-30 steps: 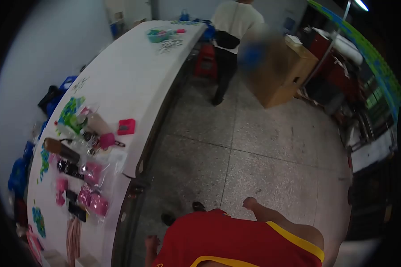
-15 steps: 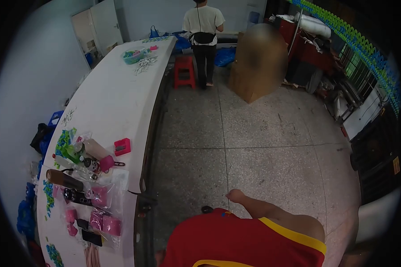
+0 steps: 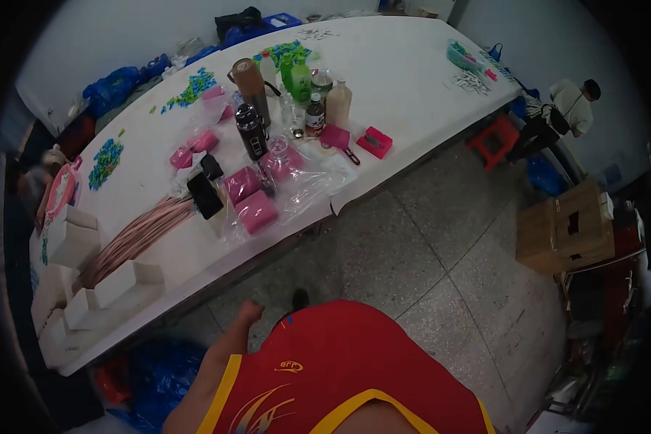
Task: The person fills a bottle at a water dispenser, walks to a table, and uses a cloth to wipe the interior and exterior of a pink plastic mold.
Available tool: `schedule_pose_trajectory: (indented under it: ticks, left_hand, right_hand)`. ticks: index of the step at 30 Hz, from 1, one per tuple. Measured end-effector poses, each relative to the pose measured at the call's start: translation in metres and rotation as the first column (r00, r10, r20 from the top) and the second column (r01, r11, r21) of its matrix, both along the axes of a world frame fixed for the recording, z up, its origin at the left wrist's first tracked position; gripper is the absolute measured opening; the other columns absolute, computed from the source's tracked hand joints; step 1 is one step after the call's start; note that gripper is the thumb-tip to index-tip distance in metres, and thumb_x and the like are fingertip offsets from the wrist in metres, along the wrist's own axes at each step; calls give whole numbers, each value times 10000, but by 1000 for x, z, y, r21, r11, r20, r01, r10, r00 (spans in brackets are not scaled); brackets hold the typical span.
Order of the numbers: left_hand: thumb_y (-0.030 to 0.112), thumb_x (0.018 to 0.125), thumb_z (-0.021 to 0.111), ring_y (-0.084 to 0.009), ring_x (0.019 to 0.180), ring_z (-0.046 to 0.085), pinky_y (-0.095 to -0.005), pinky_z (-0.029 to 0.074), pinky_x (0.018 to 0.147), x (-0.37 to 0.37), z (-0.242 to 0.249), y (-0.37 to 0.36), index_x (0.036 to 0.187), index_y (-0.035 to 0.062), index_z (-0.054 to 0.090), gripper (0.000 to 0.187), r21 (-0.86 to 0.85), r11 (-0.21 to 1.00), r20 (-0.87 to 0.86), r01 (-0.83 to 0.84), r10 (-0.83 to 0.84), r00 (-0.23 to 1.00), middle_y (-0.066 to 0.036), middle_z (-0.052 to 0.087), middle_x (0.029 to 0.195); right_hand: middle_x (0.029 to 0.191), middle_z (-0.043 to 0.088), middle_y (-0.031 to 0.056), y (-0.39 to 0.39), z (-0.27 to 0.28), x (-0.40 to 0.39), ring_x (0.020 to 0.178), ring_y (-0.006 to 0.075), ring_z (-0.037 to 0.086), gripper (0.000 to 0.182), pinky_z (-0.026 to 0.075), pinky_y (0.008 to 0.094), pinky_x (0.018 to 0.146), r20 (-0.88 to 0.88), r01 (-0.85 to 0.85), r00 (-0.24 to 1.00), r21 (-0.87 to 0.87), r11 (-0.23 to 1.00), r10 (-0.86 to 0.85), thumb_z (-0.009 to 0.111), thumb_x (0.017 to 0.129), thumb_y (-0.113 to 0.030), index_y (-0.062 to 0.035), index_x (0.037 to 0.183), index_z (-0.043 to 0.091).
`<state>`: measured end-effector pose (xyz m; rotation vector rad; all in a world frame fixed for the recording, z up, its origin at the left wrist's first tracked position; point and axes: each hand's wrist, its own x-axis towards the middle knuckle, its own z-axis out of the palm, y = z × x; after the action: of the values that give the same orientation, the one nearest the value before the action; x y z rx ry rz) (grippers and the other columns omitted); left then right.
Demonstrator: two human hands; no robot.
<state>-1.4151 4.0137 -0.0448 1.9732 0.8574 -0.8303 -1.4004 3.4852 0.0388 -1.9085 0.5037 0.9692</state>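
Observation:
My left hand hangs low beside my red shirt, over the floor and near the table's front edge. It touches nothing that I can see. Its fingers point away and are too small and dim to make out. My right hand is out of view. Closest on the white table are pink packs in clear plastic, a black phone and a bundle of pinkish strips. Behind them stand a black thermos, a brown flask and several bottles.
White boxes stand at the table's left end. Blue and green pieces lie in piles. A blue bag is on the floor. Right are a red stool, another person and a cardboard box. Someone sits far left.
My view has swung left, so more of the table and its left end shows. My right arm has left the view and my left arm has come in.

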Motion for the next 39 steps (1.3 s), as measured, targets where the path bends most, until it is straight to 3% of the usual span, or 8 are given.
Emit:
schedule_pose_trajectory:
  ticks: [9, 12, 17, 26, 28, 31, 35, 39]
  left_hand:
    - [245, 796, 625, -234, 552, 630, -379, 504, 545, 8, 40, -12, 779, -19, 666, 267, -52, 979, 34, -197, 199, 979, -129, 655, 668]
    - [226, 797, 617, -228, 535, 618, -377, 490, 513, -8, 15, 7, 759, -14, 652, 246, -108, 961, 66, -256, 264, 962, -122, 645, 656]
    - [209, 795, 601, -218, 516, 600, -369, 462, 472, -5, 21, 24, 700, 7, 629, 225, -97, 962, 53, -257, 263, 963, -114, 621, 621]
    - [188, 811, 595, -182, 524, 579, -337, 437, 464, 64, 58, -52, 745, 9, 630, 194, -141, 853, 48, -502, 513, 857, -85, 592, 609]
    - [225, 841, 614, -179, 563, 591, -322, 447, 490, 83, 81, -87, 881, -4, 640, 234, -137, 777, 108, -614, 628, 771, -87, 621, 679]
    - [243, 867, 633, -170, 616, 602, -305, 462, 537, 135, 143, -134, 1000, -7, 623, 284, -1, 909, 188, -416, 409, 893, -85, 639, 745]
    - [220, 884, 635, -156, 708, 615, -293, 478, 614, 193, 195, -180, 1039, -8, 610, 277, -142, 846, 278, -515, 533, 799, -80, 652, 840]
    - [175, 904, 627, -132, 851, 607, -271, 479, 748, 254, 235, -197, 1123, -3, 585, 286, -340, 780, 301, -525, 619, 725, -72, 645, 956]
  right_hand:
    - [852, 681, 174, -10, -88, 32, 828, 321, 658, 391, 503, 428, 756, 65, -151, 986, -81, 985, 156, 609, 855, -359, 17, 921, 695]
    - [926, 693, 195, 9, -15, 89, 901, 332, 666, 391, 506, 407, 801, 245, -285, 909, -231, 930, 339, 607, 852, -364, 2, 954, 702]
    - [913, 691, 168, 22, -21, 181, 859, 291, 667, 339, 515, 387, 757, 411, 4, 905, -275, 961, 114, 649, 856, -294, 8, 1009, 667]
    - [1004, 604, 161, 158, 101, 445, 921, 326, 611, 296, 505, 417, 784, 849, -290, 461, -132, 948, 259, 692, 788, -153, -20, 1044, 624]
    - [1001, 591, 157, 187, 105, 479, 943, 341, 588, 263, 494, 429, 804, 893, -392, 200, -305, 868, 404, 692, 769, -133, -29, 1003, 632]
    - [987, 588, 156, 205, 94, 507, 955, 353, 569, 190, 479, 438, 834, 833, -554, 114, -399, 730, 542, 684, 764, -153, -28, 902, 648]
    - [941, 593, 160, 194, 91, 529, 914, 362, 575, 182, 481, 436, 808, 854, -653, 165, -280, 703, 494, 657, 774, -197, -17, 790, 648]
    - [766, 606, 142, 138, 102, 542, 718, 283, 596, 259, 476, 388, 681, 662, -535, 658, 75, 842, 359, 628, 814, -256, -6, 748, 647]
